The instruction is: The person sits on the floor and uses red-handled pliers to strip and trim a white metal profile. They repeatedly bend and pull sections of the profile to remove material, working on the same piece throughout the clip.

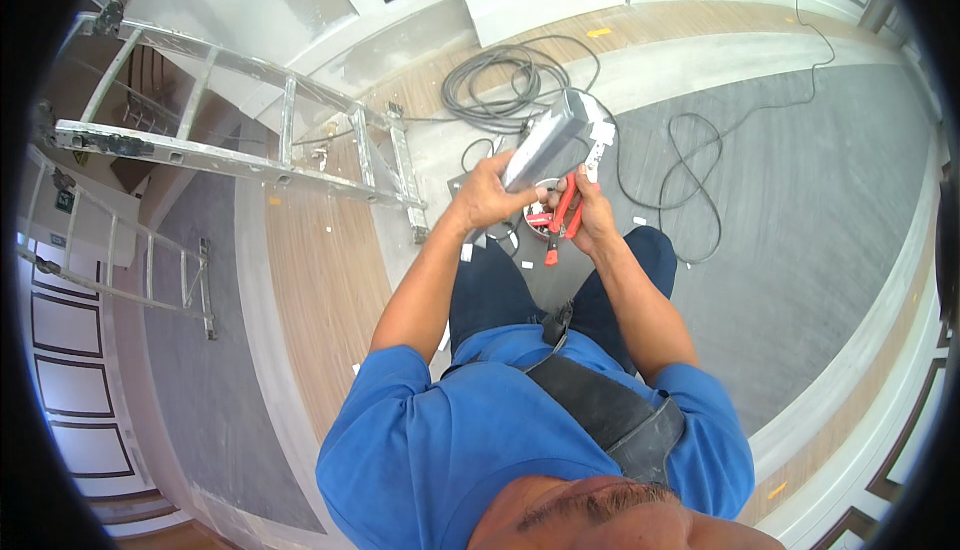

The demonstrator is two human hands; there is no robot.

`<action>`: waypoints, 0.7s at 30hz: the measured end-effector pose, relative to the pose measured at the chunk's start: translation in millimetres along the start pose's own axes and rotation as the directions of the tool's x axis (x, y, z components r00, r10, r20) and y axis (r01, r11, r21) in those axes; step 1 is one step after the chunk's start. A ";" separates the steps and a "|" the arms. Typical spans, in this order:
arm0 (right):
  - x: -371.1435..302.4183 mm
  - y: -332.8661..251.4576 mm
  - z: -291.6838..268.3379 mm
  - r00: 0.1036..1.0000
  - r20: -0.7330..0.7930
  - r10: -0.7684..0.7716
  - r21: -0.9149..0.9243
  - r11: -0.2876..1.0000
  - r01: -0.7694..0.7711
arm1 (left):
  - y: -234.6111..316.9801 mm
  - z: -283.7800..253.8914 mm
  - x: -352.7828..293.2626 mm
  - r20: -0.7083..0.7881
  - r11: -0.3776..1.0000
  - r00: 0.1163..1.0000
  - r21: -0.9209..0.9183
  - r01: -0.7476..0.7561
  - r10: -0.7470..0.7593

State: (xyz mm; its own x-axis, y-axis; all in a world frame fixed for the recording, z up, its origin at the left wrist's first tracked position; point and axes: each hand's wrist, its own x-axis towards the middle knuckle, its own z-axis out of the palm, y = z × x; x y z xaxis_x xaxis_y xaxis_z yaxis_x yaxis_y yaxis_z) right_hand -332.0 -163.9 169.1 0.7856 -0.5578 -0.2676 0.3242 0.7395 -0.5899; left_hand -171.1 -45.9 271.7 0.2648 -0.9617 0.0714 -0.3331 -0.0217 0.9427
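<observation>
My left hand [484, 193] is closed round the lower end of a grey metal box-shaped profile [549, 142], which slants up and away to the right. My right hand [597, 215] grips a red-handled hand tool [564, 212] that looks like pliers or snips; its jaws are hard to make out. A white piece with small holes [597, 153] sticks up just above the right fingers, beside the profile; whether the hand holds it too is unclear. Below the hands, a round white container [535, 233] with red things in it is partly hidden.
A coiled dark cable [490, 90] lies ahead, and another cable [690, 165] loops across the grey floor [800, 210] on the right. To the left stand a paint-spotted aluminium ladder [240, 162] and a second ladder [150, 260]. Small white scraps [527, 265] are scattered nearby.
</observation>
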 end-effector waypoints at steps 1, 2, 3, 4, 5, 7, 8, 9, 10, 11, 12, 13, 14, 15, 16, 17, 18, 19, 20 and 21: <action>0.6 -5.1 4.9 1.000 -0.001 -0.017 0.031 0.999 0.017 | 0.7 3.2 -0.1 0.013 1.000 1.000 0.005 -0.018 0.018; 0.1 -9.3 8.8 0.999 0.033 -0.019 0.048 0.999 0.018 | 0.9 6.2 0.1 0.050 0.997 0.998 -0.073 -0.034 0.038; -0.7 -12.8 12.1 0.996 0.081 -0.031 0.071 0.997 0.026 | 0.9 7.8 0.4 0.042 0.995 0.998 -0.085 -0.049 0.053; -1.4 -15.9 14.9 0.985 0.162 -0.061 0.102 0.994 0.045 | 0.7 9.1 1.2 0.055 0.994 0.997 -0.097 -0.046 0.051; -1.6 -17.3 17.9 0.991 0.119 -0.067 0.076 0.995 0.059 | 0.4 9.0 1.9 0.038 0.998 0.999 -0.053 -0.033 0.035; -1.1 -19.0 23.3 0.989 0.135 -0.064 0.042 0.997 0.059 | -0.1 9.2 3.5 0.036 1.000 0.999 0.027 -0.003 0.002; -0.3 -18.6 26.4 0.991 0.122 -0.054 0.029 0.998 0.051 | 0.0 9.4 4.1 0.052 1.000 0.998 -0.005 0.029 -0.029; -0.6 -18.1 28.6 0.982 0.176 -0.075 0.061 0.996 0.065 | 0.2 9.5 4.4 0.061 0.998 0.997 -0.034 0.054 -0.052; 1.8 -17.5 32.3 0.981 0.178 -0.073 0.085 0.995 0.059 | 0.9 9.5 4.3 0.071 0.995 0.994 -0.063 0.082 -0.077; 4.1 -16.8 36.2 0.981 0.179 -0.070 0.109 0.993 0.051 | 1.9 9.3 4.0 0.042 0.998 0.997 -0.010 0.069 -0.069; 5.1 -15.7 39.4 0.989 0.131 -0.065 0.121 0.991 0.049 | 3.2 8.4 3.4 0.034 0.997 0.998 0.046 0.059 -0.061; 5.4 -15.0 42.1 0.988 0.143 -0.055 0.119 0.992 0.038 | 4.6 7.3 2.3 0.024 0.994 0.998 0.100 0.051 -0.053; 5.1 -14.4 44.7 0.993 0.109 -0.044 0.103 0.994 0.033 | 6.1 5.2 1.3 0.023 0.988 0.999 0.150 0.021 -0.025; 4.4 -14.1 47.1 0.986 0.158 -0.056 0.104 0.994 0.040 | 7.7 3.0 0.3 0.020 0.989 0.999 0.147 0.035 -0.038; 4.6 -15.4 49.2 0.990 0.139 -0.015 0.071 0.997 0.005 | 9.1 0.0 -0.5 0.027 0.990 0.999 0.137 0.029 -0.033; 4.3 -17.3 50.7 0.980 0.199 0.006 0.055 0.998 -0.017 | 10.2 -2.4 -1.2 0.040 0.992 0.999 0.123 0.014 -0.019; 3.2 -18.3 52.1 0.982 0.184 0.043 0.029 0.998 -0.049 | 10.8 -4.4 -1.8 0.045 0.994 0.998 0.102 0.038 -0.043; 2.0 -19.5 53.0 0.960 0.277 0.040 0.055 0.997 -0.057 | 11.0 -5.4 -2.2 0.056 0.996 0.997 0.077 0.051 -0.056; 0.3 -20.9 53.1 0.954 0.296 0.051 0.071 0.995 -0.075 | 10.6 -5.2 -2.8 0.033 0.995 0.996 0.057 0.076 -0.078; -0.5 -22.3 53.0 0.953 0.296 0.060 0.090 0.992 -0.090 | 9.9 -5.6 -3.2 0.037 0.999 0.998 -0.001 0.045 -0.045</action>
State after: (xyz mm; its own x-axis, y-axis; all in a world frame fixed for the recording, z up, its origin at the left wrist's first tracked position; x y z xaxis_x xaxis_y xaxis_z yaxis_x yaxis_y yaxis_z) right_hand -311.6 -160.1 222.8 0.9242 -0.3764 -0.0652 0.2982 0.8177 -0.4924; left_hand -170.1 -41.5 282.6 0.2459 -0.9691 0.0165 -0.3199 -0.0651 0.9452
